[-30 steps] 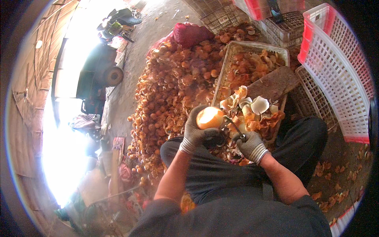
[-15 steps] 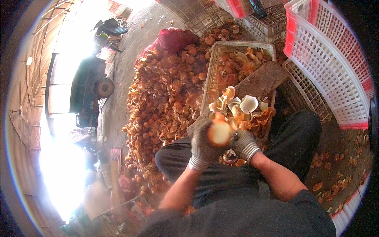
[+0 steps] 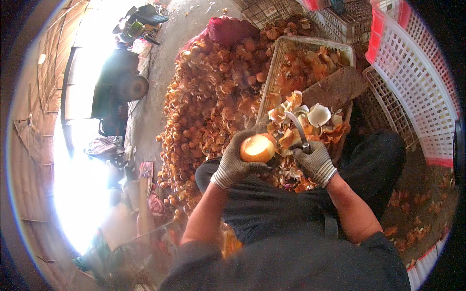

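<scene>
My left hand (image 3: 233, 164), in a grey knit glove, is closed around a partly peeled onion (image 3: 257, 148), with its pale cut face showing. To its right my right hand (image 3: 313, 162), also gloved, grips a curved knife (image 3: 298, 127) whose blade points upward beside the onion, apparently not touching it. Both hands are over my dark-clad lap. Just beyond them, loose peels (image 3: 319, 115) and scraps are heaped at the near end of a worn plastic crate (image 3: 315, 41), across which lies a rough wooden board (image 3: 330, 87).
A large pile of onions (image 3: 189, 131) spreads ahead-left, with a red mesh sack (image 3: 228, 34) behind. Tall white-and-red plastic baskets (image 3: 407, 87) stand at the right, near grimy crates (image 3: 354, 22). A dark vehicle (image 3: 104, 97) is at the left by the bright opening.
Half a second ago my hands were together with a blurred onion between them; now they are farther apart, the left moved leftward and the knife raised clear, its blade visible.
</scene>
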Action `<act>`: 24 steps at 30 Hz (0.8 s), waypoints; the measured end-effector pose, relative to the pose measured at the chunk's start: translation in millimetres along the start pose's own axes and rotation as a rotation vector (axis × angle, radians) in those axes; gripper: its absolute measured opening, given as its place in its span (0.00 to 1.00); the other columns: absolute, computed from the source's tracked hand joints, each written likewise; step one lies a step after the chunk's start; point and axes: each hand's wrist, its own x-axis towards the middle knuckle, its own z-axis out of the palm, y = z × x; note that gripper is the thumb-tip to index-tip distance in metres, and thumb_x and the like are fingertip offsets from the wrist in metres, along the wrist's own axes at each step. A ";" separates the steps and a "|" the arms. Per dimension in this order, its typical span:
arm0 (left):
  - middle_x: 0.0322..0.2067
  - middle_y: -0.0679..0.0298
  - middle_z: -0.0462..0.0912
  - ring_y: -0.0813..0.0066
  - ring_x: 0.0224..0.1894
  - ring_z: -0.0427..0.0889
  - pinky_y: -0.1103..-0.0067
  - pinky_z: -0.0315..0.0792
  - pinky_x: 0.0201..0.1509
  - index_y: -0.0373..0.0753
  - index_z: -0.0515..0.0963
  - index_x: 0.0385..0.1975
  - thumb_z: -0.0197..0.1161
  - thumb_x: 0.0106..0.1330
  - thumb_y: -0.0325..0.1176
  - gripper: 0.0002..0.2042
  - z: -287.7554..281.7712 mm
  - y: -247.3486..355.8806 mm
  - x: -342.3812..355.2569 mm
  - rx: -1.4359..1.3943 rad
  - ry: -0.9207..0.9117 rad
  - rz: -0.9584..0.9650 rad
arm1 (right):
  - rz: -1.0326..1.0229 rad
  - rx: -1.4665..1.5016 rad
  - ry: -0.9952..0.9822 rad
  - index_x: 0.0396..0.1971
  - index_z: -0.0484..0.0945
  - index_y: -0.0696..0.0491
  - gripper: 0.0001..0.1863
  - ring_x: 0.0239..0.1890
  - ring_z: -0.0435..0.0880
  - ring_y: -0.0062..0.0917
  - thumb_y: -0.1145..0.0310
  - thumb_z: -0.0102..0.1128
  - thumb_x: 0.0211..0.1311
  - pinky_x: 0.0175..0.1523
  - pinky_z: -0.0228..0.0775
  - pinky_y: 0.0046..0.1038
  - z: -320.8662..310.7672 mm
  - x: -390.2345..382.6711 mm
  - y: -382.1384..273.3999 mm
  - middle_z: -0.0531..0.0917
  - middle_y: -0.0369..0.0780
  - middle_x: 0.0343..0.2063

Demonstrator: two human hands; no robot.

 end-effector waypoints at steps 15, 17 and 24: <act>0.51 0.55 0.75 0.62 0.55 0.75 0.69 0.69 0.60 0.39 0.68 0.52 0.81 0.42 0.32 0.36 15.1 -4.3 6.9 0.478 -0.101 0.384 | -0.111 0.124 -0.205 0.48 0.77 0.61 0.18 0.37 0.82 0.16 0.71 0.64 0.59 0.43 0.75 0.21 3.6 -13.3 -10.9 0.85 0.38 0.36; 0.51 0.55 0.74 0.60 0.55 0.75 0.69 0.69 0.59 0.39 0.68 0.52 0.81 0.41 0.30 0.35 16.0 0.0 8.8 0.472 -0.120 0.462 | -0.148 0.073 -0.198 0.48 0.77 0.61 0.18 0.37 0.82 0.16 0.71 0.64 0.59 0.43 0.75 0.21 3.7 -9.6 -1.3 0.85 0.39 0.37; 0.51 0.53 0.71 0.55 0.55 0.73 0.67 0.69 0.59 0.39 0.68 0.50 0.77 0.43 0.25 0.32 16.6 12.9 11.7 0.433 -0.185 0.498 | -0.051 0.282 -0.283 0.48 0.77 0.60 0.19 0.34 0.80 0.13 0.68 0.65 0.59 0.39 0.74 0.19 -0.7 -11.0 -14.4 0.85 0.36 0.35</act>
